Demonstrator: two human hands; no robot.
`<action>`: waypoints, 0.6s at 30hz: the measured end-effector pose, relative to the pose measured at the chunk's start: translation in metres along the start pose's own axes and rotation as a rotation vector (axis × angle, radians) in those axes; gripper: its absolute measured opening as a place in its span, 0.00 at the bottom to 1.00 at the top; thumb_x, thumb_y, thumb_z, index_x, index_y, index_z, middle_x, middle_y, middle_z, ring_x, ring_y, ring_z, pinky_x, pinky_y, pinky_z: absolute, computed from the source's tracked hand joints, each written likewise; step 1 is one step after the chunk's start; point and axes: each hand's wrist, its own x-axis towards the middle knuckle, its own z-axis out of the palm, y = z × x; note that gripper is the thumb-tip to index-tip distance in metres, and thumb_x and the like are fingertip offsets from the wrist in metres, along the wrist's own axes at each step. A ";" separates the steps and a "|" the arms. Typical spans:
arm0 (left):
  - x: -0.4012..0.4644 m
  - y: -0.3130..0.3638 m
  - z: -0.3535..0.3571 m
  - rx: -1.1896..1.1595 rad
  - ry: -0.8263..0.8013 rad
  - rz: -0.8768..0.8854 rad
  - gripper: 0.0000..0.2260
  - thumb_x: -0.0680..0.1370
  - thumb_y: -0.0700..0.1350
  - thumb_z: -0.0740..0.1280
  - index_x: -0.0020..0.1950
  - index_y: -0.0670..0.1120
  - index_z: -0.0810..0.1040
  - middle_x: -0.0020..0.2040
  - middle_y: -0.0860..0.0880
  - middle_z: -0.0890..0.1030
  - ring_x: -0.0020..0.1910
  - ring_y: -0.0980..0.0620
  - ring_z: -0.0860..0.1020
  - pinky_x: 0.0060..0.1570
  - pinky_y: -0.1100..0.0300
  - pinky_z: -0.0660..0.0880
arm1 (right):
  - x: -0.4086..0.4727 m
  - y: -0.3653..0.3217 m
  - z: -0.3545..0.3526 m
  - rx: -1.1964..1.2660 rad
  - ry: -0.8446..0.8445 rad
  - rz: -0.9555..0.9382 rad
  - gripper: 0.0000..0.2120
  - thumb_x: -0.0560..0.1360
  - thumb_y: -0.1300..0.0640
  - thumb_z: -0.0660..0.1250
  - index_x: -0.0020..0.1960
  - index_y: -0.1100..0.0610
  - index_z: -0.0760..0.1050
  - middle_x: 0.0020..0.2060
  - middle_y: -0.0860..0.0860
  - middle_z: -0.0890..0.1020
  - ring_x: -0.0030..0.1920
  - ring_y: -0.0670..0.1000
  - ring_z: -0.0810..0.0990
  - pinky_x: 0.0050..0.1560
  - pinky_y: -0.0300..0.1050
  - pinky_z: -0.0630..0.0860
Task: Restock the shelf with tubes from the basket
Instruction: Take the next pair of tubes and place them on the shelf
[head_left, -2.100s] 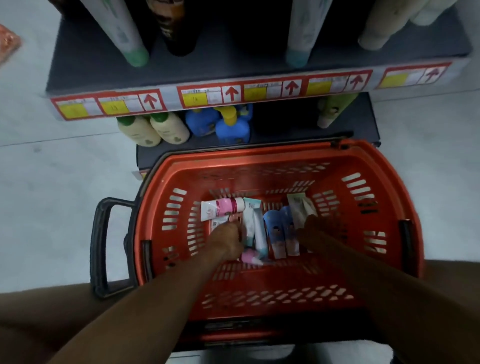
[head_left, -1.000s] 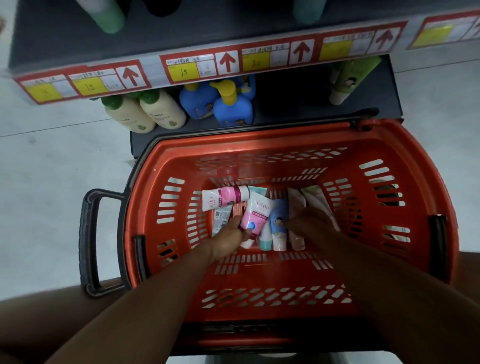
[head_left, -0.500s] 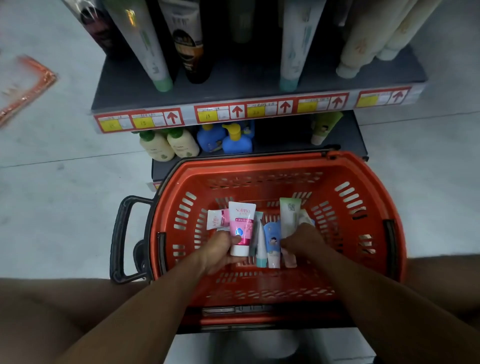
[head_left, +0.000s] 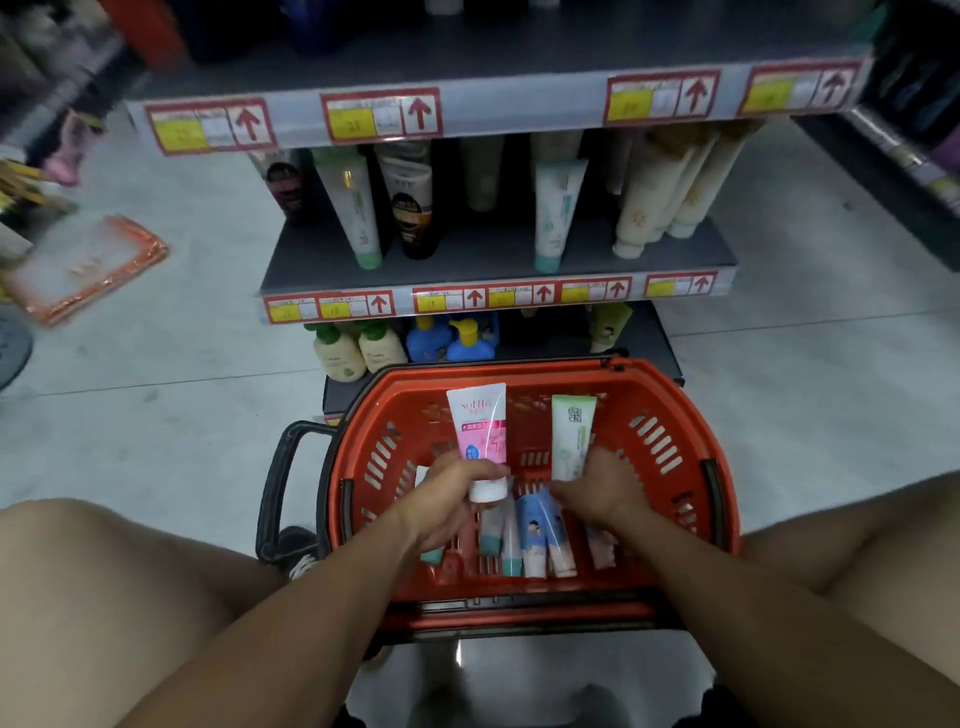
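An orange basket (head_left: 675, 415) stands on the floor in front of the shelf (head_left: 493, 254). My left hand (head_left: 447, 493) grips a pink and white tube (head_left: 480, 431) near its cap, held upright above the basket. My right hand (head_left: 597, 488) holds a pale green tube (head_left: 571, 436) upright beside it. Several more tubes (head_left: 535, 535) lie on the basket's bottom under my hands. On the middle shelf stand tubes cap down, among them a white and green one (head_left: 553, 213).
Pump bottles (head_left: 358, 353) and blue bottles (head_left: 452, 338) fill the lowest shelf behind the basket. A black handle (head_left: 275, 488) sticks out at the basket's left. An orange-edged packet (head_left: 88, 265) lies on the floor at the left. My knees flank the basket.
Both hands have lifted their tubes up out of the pile to above the basket's far rim. My head has tilted up, so a higher shelf has come into view.
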 end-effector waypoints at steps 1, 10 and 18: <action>-0.006 0.005 0.003 0.043 -0.004 0.029 0.14 0.78 0.32 0.69 0.63 0.39 0.79 0.52 0.44 0.87 0.49 0.48 0.85 0.46 0.55 0.80 | -0.005 -0.004 -0.006 0.009 0.016 -0.017 0.19 0.68 0.47 0.79 0.56 0.51 0.80 0.49 0.51 0.86 0.47 0.52 0.86 0.49 0.50 0.84; -0.049 0.056 0.022 0.207 0.171 0.250 0.16 0.75 0.36 0.77 0.61 0.41 0.82 0.49 0.43 0.88 0.46 0.45 0.87 0.46 0.49 0.84 | -0.050 -0.045 -0.065 0.051 0.286 -0.218 0.23 0.69 0.42 0.77 0.57 0.52 0.75 0.55 0.51 0.85 0.51 0.54 0.84 0.45 0.49 0.81; -0.091 0.109 0.045 0.288 0.298 0.495 0.19 0.72 0.41 0.81 0.59 0.47 0.79 0.50 0.47 0.86 0.46 0.51 0.86 0.45 0.58 0.83 | -0.085 -0.086 -0.120 0.135 0.456 -0.340 0.25 0.69 0.39 0.76 0.58 0.51 0.75 0.54 0.51 0.85 0.52 0.55 0.84 0.48 0.54 0.82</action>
